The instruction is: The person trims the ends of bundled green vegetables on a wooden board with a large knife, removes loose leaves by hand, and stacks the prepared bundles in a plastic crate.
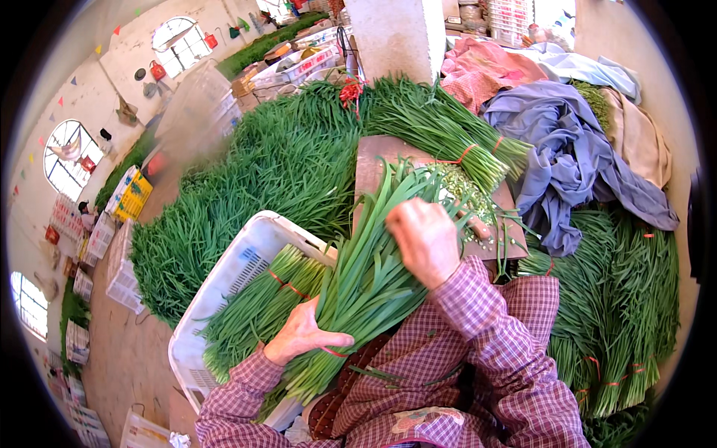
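A bunch of long green garlic chives [366, 276] lies slantwise across my lap and the edge of a white plastic crate [216, 299]. My left hand [310, 336] grips its lower part by a red band [334, 352], thumb across the stems and the other fingers mostly hidden. Over the bunch's leafy upper part is my right hand [423, 243], its fingers curled in and slightly blurred; what they pinch, if anything, is unclear. Inside the crate rests another bunch of chives [258, 302], tied with red bands.
A brown board [373, 160] holds chopped chive bits [463, 190], with tied bunches [455, 142] at its far side. Loose chives [261, 164] are heaped at left. Crumpled blue-grey cloth [553, 142] and more tied bunches [612, 299] fill the right. A white pillar [396, 37] stands behind.
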Available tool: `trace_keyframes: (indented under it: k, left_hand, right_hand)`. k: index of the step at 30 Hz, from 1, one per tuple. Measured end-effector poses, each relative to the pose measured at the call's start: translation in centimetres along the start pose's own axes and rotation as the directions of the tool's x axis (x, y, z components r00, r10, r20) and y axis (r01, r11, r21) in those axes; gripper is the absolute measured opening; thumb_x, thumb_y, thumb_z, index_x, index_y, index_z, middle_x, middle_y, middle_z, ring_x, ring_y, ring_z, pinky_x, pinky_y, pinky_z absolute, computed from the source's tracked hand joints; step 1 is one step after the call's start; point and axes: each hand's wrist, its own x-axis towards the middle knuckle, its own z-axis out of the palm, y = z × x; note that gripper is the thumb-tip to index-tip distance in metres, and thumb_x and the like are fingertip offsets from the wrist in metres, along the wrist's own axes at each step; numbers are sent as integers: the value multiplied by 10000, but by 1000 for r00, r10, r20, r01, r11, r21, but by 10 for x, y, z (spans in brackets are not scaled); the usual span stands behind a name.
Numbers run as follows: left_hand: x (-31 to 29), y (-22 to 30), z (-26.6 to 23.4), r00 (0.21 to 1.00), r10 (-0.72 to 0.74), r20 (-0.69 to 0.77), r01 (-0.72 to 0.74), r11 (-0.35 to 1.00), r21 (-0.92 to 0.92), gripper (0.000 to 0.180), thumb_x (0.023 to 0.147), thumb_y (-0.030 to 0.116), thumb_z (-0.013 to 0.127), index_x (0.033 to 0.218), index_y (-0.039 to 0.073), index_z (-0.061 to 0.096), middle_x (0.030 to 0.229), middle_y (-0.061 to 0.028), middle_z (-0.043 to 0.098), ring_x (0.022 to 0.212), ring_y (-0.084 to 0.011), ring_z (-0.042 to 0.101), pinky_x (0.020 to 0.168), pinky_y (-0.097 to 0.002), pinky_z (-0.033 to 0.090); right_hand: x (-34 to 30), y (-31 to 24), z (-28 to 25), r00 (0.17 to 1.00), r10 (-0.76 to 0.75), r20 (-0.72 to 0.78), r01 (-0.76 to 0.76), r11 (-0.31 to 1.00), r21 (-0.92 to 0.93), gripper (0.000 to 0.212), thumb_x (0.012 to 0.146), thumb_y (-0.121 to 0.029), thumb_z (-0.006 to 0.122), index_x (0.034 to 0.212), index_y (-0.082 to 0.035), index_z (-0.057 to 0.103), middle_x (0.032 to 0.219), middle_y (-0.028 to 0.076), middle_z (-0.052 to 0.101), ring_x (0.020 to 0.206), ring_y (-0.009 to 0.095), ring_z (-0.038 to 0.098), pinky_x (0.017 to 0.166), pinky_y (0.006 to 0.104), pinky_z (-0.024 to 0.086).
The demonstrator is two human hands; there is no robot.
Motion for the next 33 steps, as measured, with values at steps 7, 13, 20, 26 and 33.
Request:
trace_keyframes:
  k: [7, 13, 20, 26, 33]
  left_hand:
    - [-6, 2, -2, 999, -27, -19, 25, 997, -78, 822, 675, 149, 837, 1389, 13, 453, 1315, -110, 565, 1201, -201, 520, 1051, -345, 380]
    - [-8, -4, -5, 998, -59, -9, 57, 991, -124, 827, 672, 124, 834, 1395, 14, 449, 1303, -103, 570, 1187, -188, 525, 1042, -333, 388]
    - [-6, -1, -3, 999, -52, -6, 50, 990, -134, 821, 672, 129, 835, 1390, 12, 454, 1307, -103, 569, 1185, -191, 529, 1041, -336, 389]
    - [-5, 3, -5, 999, -13, -38, 12, 999, -44, 812, 673, 196, 839, 1371, 10, 469, 1273, -123, 600, 1168, -204, 551, 1035, -339, 396]
    - [-5, -1, -9, 992, 111, -67, -103, 989, 108, 793, 667, 245, 828, 1343, 12, 486, 1216, -138, 636, 1089, -239, 611, 984, -360, 441]
  right_hand:
    - [25, 39, -69, 970, 173, -173, -190, 978, -90, 131, 882, -184, 643, 887, -53, 644, 815, 118, 642, 734, 312, 622, 668, 387, 495]
    - [9, 14, -58, 904, 296, 309, -374, 897, 234, 205, 852, -222, 686, 929, -33, 673, 798, 111, 674, 678, 238, 661, 632, 360, 518]
    - [-5, 20, -33, 948, 194, 252, -241, 955, 172, 118, 839, -119, 675, 868, -10, 638, 775, 100, 649, 700, 240, 634, 635, 352, 492]
    - [-12, 19, -2, 978, 209, -1, -206, 968, 144, 73, 861, -90, 629, 850, -27, 596, 806, 130, 623, 747, 303, 603, 693, 392, 476]
    - [-1, 70, -56, 880, 473, -34, -458, 867, 196, 189, 961, -186, 558, 992, -35, 668, 801, 91, 646, 755, 205, 610, 706, 316, 480]
